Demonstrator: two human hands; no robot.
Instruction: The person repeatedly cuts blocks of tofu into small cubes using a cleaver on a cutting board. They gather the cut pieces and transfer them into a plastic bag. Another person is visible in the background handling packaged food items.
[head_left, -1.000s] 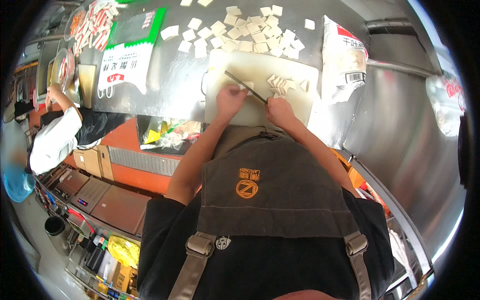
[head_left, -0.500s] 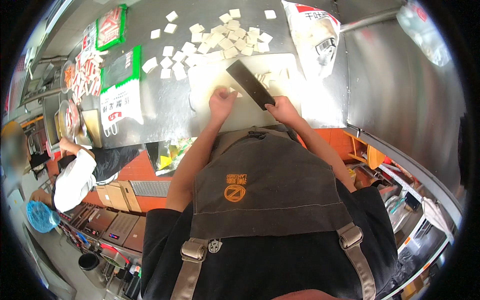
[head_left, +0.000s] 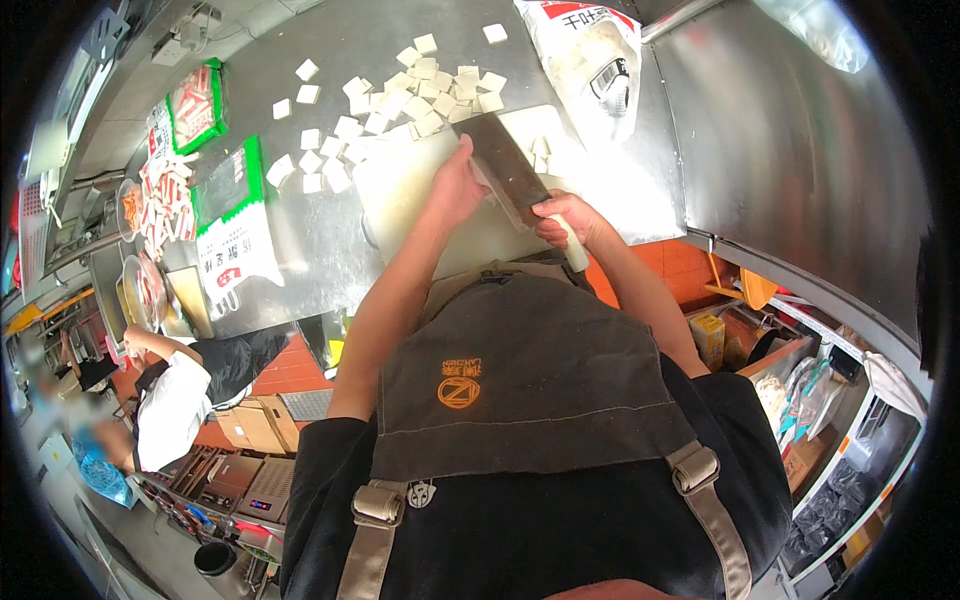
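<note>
My right hand [head_left: 570, 218] is wrapped round the pale handle of a cleaver [head_left: 503, 165], its broad dark blade slanting up and left over a white cutting board [head_left: 415, 225]. At the blade's left edge is my left hand [head_left: 458, 187], with one fingertip up against the blade; its other fingers are partly hidden, so what they hold does not show. Some white slices [head_left: 541, 148] lie on the board to the right of the blade. Beyond the board, many white tofu-like squares [head_left: 425, 88] are heaped and scattered over the steel table [head_left: 320, 235].
A white and red bag [head_left: 592, 75] lies behind the board at right, near a steel wall [head_left: 790, 150]. To the left are green-edged packages [head_left: 238, 225] and red-and-white sticks [head_left: 165, 205]. A co-worker in a white sleeve [head_left: 175, 405] stands at far left by a bowl [head_left: 150, 290].
The cleaver has turned, and its pale handle now shows below my right hand. My left hand has moved up to the blade's edge. The whole view has shifted somewhat.
</note>
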